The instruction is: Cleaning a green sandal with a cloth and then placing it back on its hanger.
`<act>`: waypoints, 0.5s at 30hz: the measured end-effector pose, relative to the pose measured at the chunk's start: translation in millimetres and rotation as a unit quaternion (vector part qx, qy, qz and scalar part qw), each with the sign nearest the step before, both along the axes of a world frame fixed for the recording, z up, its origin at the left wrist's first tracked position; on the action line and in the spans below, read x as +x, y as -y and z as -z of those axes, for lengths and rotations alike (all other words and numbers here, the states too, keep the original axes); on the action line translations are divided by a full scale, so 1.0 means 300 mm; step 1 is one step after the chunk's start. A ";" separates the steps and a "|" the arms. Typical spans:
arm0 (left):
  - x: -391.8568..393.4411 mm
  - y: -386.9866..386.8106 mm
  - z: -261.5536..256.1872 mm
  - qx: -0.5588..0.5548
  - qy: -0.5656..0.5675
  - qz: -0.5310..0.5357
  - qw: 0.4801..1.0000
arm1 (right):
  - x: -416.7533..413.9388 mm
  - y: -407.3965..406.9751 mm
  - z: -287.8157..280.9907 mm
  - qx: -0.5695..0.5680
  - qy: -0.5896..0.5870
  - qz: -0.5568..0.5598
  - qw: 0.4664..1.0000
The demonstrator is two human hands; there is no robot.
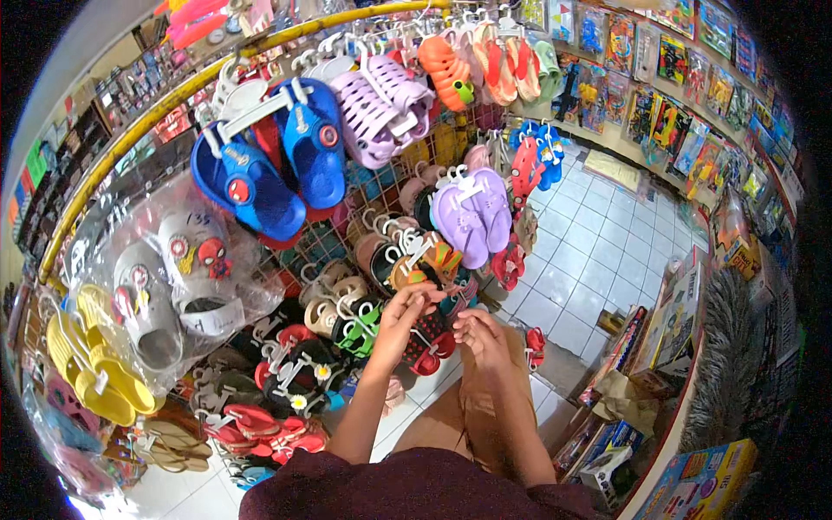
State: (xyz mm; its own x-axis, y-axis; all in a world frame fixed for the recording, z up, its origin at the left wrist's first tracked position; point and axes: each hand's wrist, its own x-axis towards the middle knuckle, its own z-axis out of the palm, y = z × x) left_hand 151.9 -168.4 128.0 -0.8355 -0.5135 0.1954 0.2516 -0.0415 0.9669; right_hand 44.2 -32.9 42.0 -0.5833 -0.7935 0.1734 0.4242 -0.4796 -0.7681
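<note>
My left hand (406, 318) is raised before my lap, fingers bent, with nothing seen in it. It overlaps a strapped sandal with orange and green bands (442, 260) in the view; whether they touch I cannot tell. Close by on its right, my right hand (482, 335) has its fingers loosely curled and apart, and it is bare too. Lilac flip-flops (473, 218) hang on a white hanger beyond both hands. Left of my left hand are green-strapped sandals (359, 333). Red shoes with a dotted part (432, 351) hang just below and between the hands.
A wire rack with a yellow rail (175, 88) carries blue slides (260, 162), lilac clogs (383, 107) and bagged grey clogs (172, 286). White floor tiles (578, 240) run along the aisle. Packaged toys (673, 123) line the right wall, and boxes (669, 325) fill a low shelf.
</note>
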 end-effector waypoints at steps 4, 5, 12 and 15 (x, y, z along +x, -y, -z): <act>-0.041 -0.061 0.043 -0.056 0.004 0.064 0.996 | 0.018 0.046 0.050 -0.112 0.139 -0.016 0.984; -0.046 -0.063 0.092 -0.026 0.038 0.097 0.994 | 0.033 0.059 0.044 -0.114 0.140 -0.016 0.983; -0.137 -0.090 0.158 -0.002 0.063 0.109 0.992 | 0.006 0.052 0.056 -0.151 0.202 -0.005 0.968; -0.167 -0.099 0.173 0.010 0.066 0.129 0.989 | -0.011 0.040 0.055 -0.142 0.221 0.004 0.965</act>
State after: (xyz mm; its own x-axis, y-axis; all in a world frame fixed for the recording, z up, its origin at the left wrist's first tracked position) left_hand 101.9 -138.5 76.1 -0.9570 -0.2823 0.0667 0.1008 -0.1081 0.9890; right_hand 40.8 -45.0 25.6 -0.6559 -0.7459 0.1160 0.6753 -0.6484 -0.3513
